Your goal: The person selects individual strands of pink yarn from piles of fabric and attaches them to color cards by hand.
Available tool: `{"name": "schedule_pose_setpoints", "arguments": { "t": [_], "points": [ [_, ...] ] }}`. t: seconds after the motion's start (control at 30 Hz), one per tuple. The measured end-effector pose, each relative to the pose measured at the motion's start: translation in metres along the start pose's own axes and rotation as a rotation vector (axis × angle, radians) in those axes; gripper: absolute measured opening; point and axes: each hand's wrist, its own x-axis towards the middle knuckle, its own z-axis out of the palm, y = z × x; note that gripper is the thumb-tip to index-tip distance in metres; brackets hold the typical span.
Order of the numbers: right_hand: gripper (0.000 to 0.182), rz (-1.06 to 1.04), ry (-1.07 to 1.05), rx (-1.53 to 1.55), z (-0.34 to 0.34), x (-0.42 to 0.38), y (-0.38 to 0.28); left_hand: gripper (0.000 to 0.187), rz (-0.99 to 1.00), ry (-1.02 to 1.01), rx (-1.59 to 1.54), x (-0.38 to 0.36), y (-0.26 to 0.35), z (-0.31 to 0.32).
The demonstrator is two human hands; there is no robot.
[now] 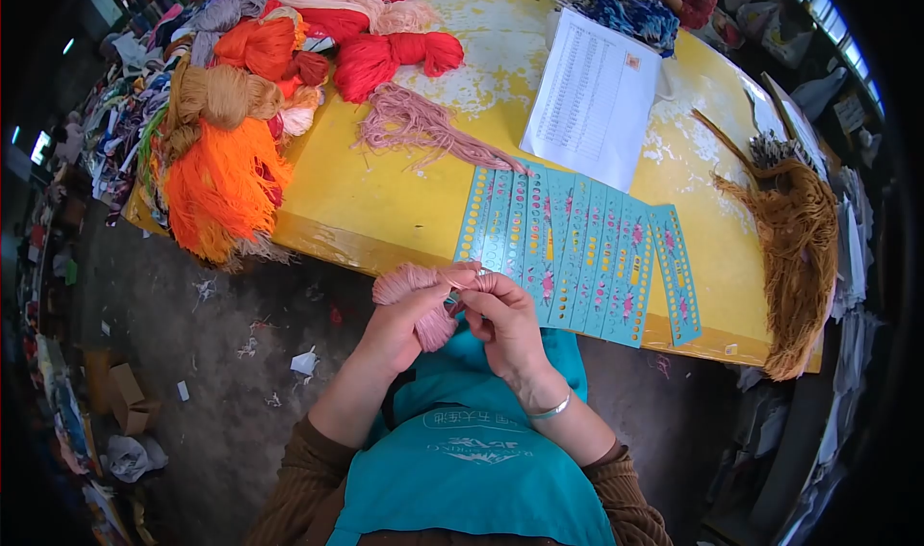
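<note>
My left hand is closed around a bundle of pale pink embroidery thread, held just off the table's front edge above my lap. Close beside it, my right hand pinches strands of the same thread between thumb and fingers. Both hands nearly meet at the top of the bundle. Just beyond them lie several turquoise punched cards in an overlapping row, with round holes and pink flower prints. A loose dusty-pink hank of thread stretches across the table toward the cards' top edge.
The yellow table has worn paint. At its left sit hanks of orange thread, red thread and tan thread. Printed sheets lie at the back. A brown hank hangs over the right end. Scraps litter the floor.
</note>
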Motion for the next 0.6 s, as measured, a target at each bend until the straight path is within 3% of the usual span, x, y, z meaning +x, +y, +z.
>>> {"name": "schedule_pose_setpoints", "arguments": {
  "t": [0.33,0.4,0.43,0.5,0.53,0.6],
  "points": [
    [0.005,0.111,-0.118,-0.051,0.012,-0.006,-0.011,0.022,0.091,-0.028,0.075,-0.004,0.008,-0.001],
    [0.01,-0.305,-0.221,-0.433,0.011,-0.001,0.004,0.022,0.077,0.002,0.089,-0.006,0.009,-0.005],
    [0.01,-0.307,-0.22,-0.435,0.012,-0.003,-0.002,0.023,0.063,0.036,0.102,-0.006,0.009,-0.007],
    [0.008,-0.31,-0.253,-0.864,0.016,-0.009,-0.023,0.024,0.066,0.043,0.131,-0.008,0.013,-0.008],
    [0.008,-0.311,-0.256,-0.866,0.019,-0.01,-0.026,0.025,0.069,0.053,0.161,-0.01,0.015,-0.009],
    [0.006,-0.721,-0.238,-1.322,0.026,-0.011,-0.032,0.026,0.099,0.036,0.191,-0.012,0.022,-0.009]
  ]
}}
